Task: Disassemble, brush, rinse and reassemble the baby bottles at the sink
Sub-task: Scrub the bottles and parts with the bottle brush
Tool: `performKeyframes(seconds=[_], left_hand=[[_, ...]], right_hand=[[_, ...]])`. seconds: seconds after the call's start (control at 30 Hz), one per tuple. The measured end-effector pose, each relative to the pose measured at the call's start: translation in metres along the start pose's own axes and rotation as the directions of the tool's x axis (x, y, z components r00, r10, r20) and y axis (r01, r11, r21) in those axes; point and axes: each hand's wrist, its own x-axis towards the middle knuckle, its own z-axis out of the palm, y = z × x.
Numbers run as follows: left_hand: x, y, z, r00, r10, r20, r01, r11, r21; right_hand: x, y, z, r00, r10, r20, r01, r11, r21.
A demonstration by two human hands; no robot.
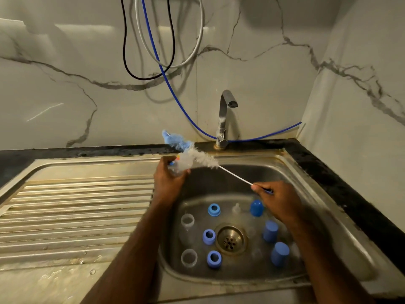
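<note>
The left hand holds a clear bottle in a closed grip over the sink's back-left rim, while the right hand pinches the brush by its wire handle. The brush's long axis slants up-left from that grip, bristles just beside the bottle, nearer the left hand. In the basin lie three blue rings, three blue caps and two more clear bottles.
</note>
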Motion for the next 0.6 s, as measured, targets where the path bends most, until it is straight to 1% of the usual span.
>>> performKeyframes(seconds=[0.1,0.13,0.17,0.23,0.3,0.37,0.43,0.53,0.6], left_hand=[[-0.008,0.004,0.016,0.979,0.19,0.076,-0.2,0.966,0.164],[-0.01,0.007,0.02,0.968,0.235,0.087,-0.248,0.947,0.204],[-0.009,0.009,0.022,0.963,0.256,0.081,-0.268,0.935,0.233],[-0.005,0.01,0.016,0.965,0.261,0.042,-0.262,0.925,0.275],[-0.001,0.006,0.007,0.962,0.273,0.012,-0.264,0.916,0.302],[0.001,0.002,0.005,0.958,0.287,-0.016,-0.271,0.921,0.278],[-0.002,0.004,0.011,0.955,0.297,-0.011,-0.286,0.928,0.241],[-0.005,0.008,0.022,0.943,0.332,0.038,-0.331,0.912,0.241],[-0.004,0.008,0.02,0.941,0.336,0.029,-0.333,0.913,0.233]], right_hand=[[0.001,-0.015,0.018,0.995,-0.061,-0.079,0.057,0.997,-0.054],[0.001,-0.02,0.02,0.993,-0.068,-0.099,0.061,0.996,-0.064],[0.002,-0.021,0.02,0.992,-0.062,-0.106,0.056,0.997,-0.06],[0.003,-0.014,0.01,0.997,-0.018,-0.077,0.018,1.0,-0.011],[0.001,-0.002,-0.003,0.999,0.035,0.002,-0.035,0.999,0.036],[-0.002,0.001,-0.005,0.999,0.04,0.036,-0.041,0.998,0.054],[-0.002,-0.011,0.005,1.0,-0.002,-0.003,0.002,0.999,0.036],[0.001,-0.031,0.02,0.991,-0.058,-0.123,0.056,0.998,-0.022],[0.002,-0.027,0.016,0.993,-0.051,-0.109,0.049,0.999,-0.022]])
